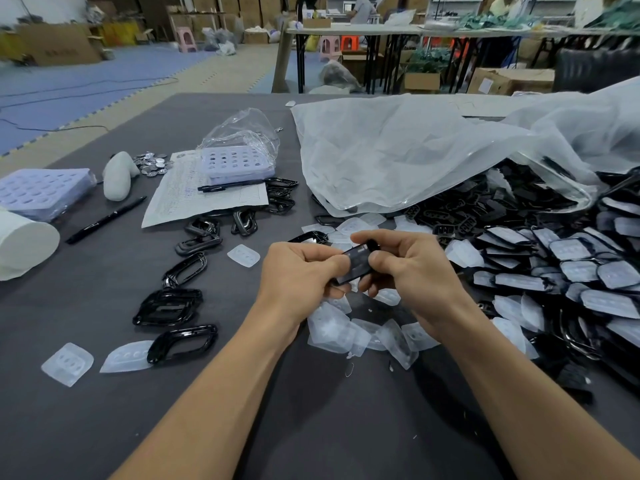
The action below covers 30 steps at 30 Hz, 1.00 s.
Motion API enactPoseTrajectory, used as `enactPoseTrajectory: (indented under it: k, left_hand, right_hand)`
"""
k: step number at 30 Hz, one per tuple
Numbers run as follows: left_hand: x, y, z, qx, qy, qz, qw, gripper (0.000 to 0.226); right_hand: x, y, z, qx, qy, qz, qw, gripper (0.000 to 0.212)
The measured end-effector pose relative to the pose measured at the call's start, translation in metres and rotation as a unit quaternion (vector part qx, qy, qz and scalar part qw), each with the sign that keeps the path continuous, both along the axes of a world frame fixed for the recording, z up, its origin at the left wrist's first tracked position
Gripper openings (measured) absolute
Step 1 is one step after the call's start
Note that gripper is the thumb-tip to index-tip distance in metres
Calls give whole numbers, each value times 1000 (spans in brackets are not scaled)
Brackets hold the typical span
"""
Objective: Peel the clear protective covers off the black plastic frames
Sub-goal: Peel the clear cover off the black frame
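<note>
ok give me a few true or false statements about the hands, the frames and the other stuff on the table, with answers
1. The left hand and right hand hold one black frame between them. True.
2. The covered frames are piled on the person's left. False: the covered frames lie on the right, and the bare frames lie on the left.
3. A black pen lies across the paper sheet. True.
4. The white cup stands upright at the right edge. False: the white cup lies on its side at the left edge.
5. Peeled clear covers lie on the table below the hands. True.
</note>
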<state>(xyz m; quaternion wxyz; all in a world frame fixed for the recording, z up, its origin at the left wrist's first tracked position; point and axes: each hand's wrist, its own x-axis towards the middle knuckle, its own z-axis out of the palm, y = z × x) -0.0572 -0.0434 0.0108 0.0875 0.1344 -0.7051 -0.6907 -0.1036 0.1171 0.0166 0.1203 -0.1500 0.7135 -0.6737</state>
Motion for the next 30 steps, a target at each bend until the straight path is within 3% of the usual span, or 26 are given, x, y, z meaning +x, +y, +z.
enactPoseTrajectory:
  k: [3, 6, 8, 20, 25, 30]
  left_hand:
    - [0, 1, 0, 0, 9, 7, 1000, 28]
    - [1, 4, 0, -19, 19, -2, 1000, 23]
    - [1, 5, 0, -37, 26, -3, 999, 23]
    - [0, 2, -1, -14, 30, 31, 999, 28]
    - [1, 4, 0, -22, 37, 31, 999, 25]
    - [1, 6, 0, -16, 43, 19, 999, 30]
  right_hand:
    - [1, -1, 1, -11, -2, -9, 1000, 31]
    - [4, -2, 0, 51, 66, -38, 996, 13]
    - [4, -3, 0, 87, 101, -51, 990, 15]
    - [1, 3, 5, -54, -52, 11, 997, 35]
    - [3, -1, 3, -22, -2, -7, 1000, 29]
    - [0, 0, 4, -26, -6, -19, 999, 30]
